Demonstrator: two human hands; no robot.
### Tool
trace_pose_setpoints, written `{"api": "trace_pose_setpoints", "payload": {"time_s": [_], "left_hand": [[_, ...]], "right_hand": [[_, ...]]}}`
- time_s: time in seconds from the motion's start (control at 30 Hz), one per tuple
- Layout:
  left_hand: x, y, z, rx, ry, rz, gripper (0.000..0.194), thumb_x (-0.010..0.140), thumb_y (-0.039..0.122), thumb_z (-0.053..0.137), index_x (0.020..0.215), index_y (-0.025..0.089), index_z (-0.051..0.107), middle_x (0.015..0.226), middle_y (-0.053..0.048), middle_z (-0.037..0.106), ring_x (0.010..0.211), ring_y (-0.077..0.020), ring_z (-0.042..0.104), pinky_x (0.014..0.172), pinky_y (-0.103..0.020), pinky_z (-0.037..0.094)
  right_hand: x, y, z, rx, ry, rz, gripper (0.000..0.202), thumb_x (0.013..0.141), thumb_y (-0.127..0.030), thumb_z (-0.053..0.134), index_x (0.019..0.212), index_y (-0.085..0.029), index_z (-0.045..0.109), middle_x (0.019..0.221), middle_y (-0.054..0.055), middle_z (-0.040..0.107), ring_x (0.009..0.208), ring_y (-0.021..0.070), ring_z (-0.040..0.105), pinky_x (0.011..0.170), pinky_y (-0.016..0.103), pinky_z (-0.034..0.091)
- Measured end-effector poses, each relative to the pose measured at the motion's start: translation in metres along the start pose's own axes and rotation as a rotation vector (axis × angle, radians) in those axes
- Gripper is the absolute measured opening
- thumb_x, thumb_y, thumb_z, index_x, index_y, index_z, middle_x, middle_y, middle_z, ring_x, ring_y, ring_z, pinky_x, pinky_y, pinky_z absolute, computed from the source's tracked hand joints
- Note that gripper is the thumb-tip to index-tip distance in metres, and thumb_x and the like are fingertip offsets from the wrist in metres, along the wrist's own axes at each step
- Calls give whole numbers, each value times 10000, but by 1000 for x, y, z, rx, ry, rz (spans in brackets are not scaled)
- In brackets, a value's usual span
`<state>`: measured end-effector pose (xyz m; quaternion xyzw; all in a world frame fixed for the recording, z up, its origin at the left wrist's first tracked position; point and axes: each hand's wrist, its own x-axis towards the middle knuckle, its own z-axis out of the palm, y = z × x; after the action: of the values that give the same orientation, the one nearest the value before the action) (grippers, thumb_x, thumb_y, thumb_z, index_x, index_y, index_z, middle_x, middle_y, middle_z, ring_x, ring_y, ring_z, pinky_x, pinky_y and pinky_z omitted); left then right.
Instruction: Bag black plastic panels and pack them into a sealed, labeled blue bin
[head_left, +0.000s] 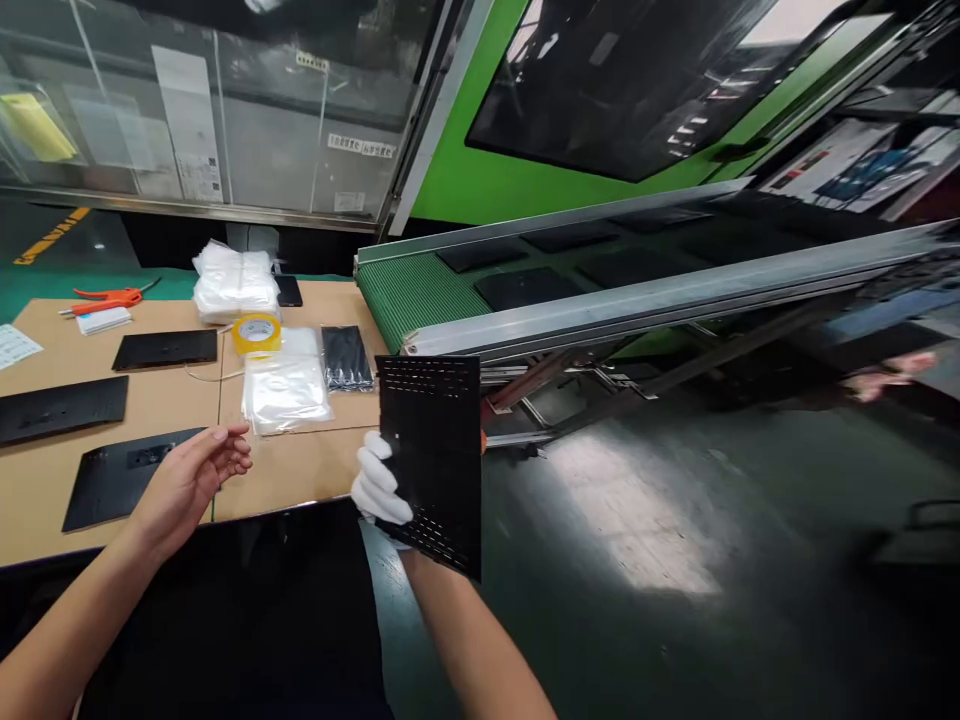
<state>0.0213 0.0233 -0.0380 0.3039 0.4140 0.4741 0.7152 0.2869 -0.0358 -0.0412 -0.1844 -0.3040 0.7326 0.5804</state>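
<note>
My right hand (379,485), in a white glove, grips a black plastic panel (435,455) by its left edge. The panel stands nearly upright, with rows of slots along its top and bottom. Bare and loosely curled, my left hand (199,465) holds nothing. It hovers over a black panel (112,480) lying at the table's front edge. Two further panels, a middle one (165,348) and a left one (64,408), lie flat behind it. Clear plastic bags (289,390) are stacked beyond my left hand, with a bagged black panel (346,357) beside them.
A green conveyor belt (405,300) with several black panels runs off to the right behind a metal rail. On the cardboard-covered table (300,465) are a yellow tape roll (256,333), an orange air gun (109,298) and another bag stack (236,283). A green machine (450,180) stands behind.
</note>
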Motion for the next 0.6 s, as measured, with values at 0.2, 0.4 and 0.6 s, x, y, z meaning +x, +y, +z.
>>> {"api": "trace_pose_setpoints", "payload": {"time_s": [0.2,0.4,0.6], "left_hand": [[0,-2,12,42,-24,-35,288,808,243,794,995,24,790,839,-160,737,768,-212,687,730,-270,596],[7,-4,14,4,-6,-93,169,833,171,769,953,57,804,808,-142,739,743,-212,695,731,-289,591],[25,-3,9,147,-61,-86,121,801,156,811,918,127,806,834,-102,748,750,-200,685,742,-269,562]], "right_hand": [[1,19,18,245,-210,52,733,644,-961,539,836,-255,498,535,-124,382,263,42,195,297,244,138],[2,28,24,352,-25,142,552,838,-803,518,796,-261,419,510,-137,309,272,35,107,298,264,66],[2,31,29,344,76,169,482,866,-712,559,820,-249,432,547,-126,305,318,39,119,328,268,69]]}}
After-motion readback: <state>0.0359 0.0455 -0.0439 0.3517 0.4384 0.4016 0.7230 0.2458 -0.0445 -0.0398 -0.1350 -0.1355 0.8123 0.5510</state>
